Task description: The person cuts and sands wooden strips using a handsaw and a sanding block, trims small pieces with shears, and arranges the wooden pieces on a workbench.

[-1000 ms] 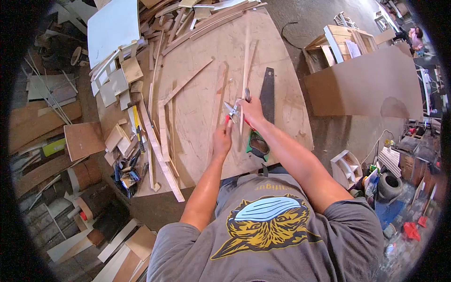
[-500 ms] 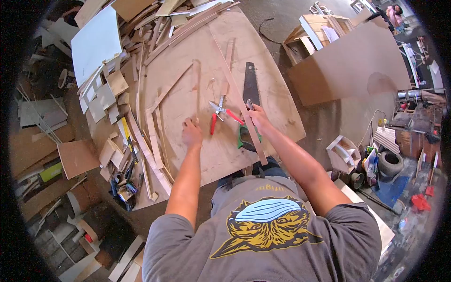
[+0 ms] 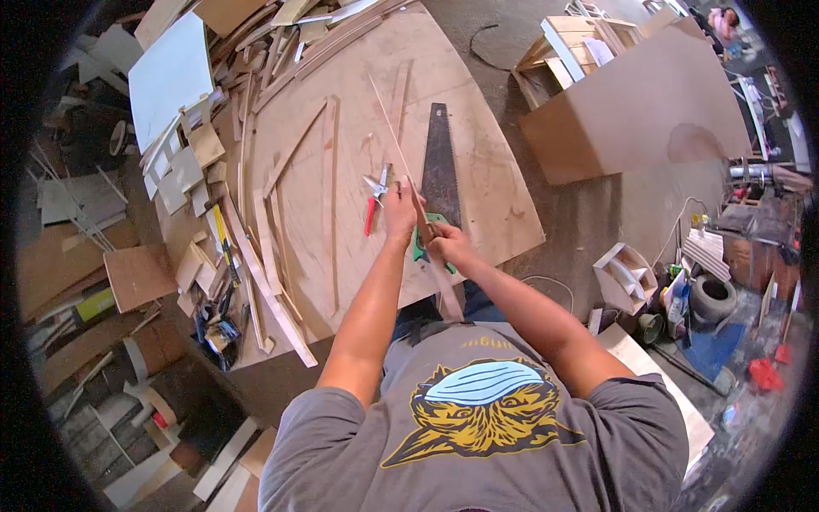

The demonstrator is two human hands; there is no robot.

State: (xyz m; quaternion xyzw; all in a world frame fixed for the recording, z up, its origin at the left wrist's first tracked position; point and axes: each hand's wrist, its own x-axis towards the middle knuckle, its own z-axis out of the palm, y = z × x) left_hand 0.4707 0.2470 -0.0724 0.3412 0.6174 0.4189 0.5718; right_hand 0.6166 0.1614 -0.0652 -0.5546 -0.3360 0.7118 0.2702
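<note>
A long thin wooden strip (image 3: 444, 294) is held on edge in front of my body, its far end pointing away over the table. My left hand (image 3: 401, 211) is closed on the strip, and my right hand (image 3: 450, 245) grips it a little nearer to me. Just beyond my left hand lie snips (image 3: 373, 205) with red handles, partly hidden by that hand. A handsaw (image 3: 441, 162) rests flat on the plywood tabletop (image 3: 499, 205), its green handle partly covered by my hands and the strip.
More wooden strips (image 3: 331, 205) lie on the table's left half. A yellow-and-black tool (image 3: 223, 235) is among offcuts (image 3: 198, 264) at the left edge. Scrap wood (image 3: 264, 51) is piled at the far left. A large brown board (image 3: 623, 111) stands on the right; a person (image 3: 724, 24) is in the far background.
My left hand has moved right and up from the tabletop and taken hold of the wooden strip. The strip has been turned on edge, and my right hand has shifted slightly nearer to me.
</note>
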